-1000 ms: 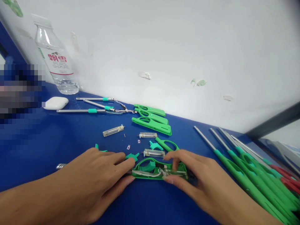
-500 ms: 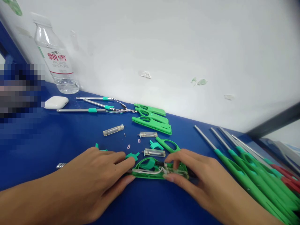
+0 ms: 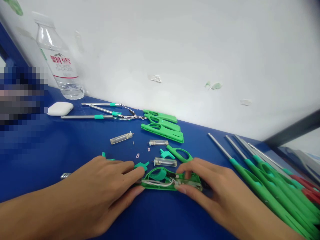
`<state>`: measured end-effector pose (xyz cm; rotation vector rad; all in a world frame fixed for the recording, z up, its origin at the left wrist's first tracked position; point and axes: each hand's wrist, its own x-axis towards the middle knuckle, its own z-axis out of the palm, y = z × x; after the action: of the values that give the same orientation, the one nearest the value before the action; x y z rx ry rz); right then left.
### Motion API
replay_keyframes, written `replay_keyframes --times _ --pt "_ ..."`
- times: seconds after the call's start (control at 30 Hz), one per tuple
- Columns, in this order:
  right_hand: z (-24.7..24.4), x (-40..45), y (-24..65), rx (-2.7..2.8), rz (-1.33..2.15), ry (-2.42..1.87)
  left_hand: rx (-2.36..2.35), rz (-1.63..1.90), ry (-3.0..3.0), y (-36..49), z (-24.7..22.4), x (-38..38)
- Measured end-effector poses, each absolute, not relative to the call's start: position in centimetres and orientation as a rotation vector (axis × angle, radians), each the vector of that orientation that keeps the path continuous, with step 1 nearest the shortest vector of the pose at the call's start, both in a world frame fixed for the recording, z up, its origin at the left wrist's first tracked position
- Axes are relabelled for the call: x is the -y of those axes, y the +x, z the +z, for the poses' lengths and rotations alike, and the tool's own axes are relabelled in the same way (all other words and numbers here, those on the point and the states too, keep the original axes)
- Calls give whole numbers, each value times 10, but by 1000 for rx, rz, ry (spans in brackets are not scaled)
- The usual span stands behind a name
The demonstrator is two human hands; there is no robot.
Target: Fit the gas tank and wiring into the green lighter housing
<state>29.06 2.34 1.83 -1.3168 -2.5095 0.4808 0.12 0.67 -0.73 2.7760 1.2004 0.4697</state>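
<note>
Shell [image 3: 160,188], green, partly hidden behind fingers [image 3: 193,165] of right hand [image 3: 217,186].

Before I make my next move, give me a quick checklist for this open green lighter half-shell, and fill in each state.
1. Left hand holding the nozzle end of the green lighter half-shell: ok.
2. Right hand at the opposite end: ok.
3. Teal trigger inside the half-shell: ok.
4. White wires inside the rim: ok where visible.
5. Inner clear fuel tank fully seated: cannot tell; fingers partly hide it.
6. Space just beyond free of loose parts: not ok; a separate clear tank lies there.
</note>
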Motion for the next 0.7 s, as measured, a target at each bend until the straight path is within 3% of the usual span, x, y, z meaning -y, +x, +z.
replay_keyframes --times 0.7 --pt "20 -23 289 2511 497 -1331 -1185 378 2768 1 -7 -8"
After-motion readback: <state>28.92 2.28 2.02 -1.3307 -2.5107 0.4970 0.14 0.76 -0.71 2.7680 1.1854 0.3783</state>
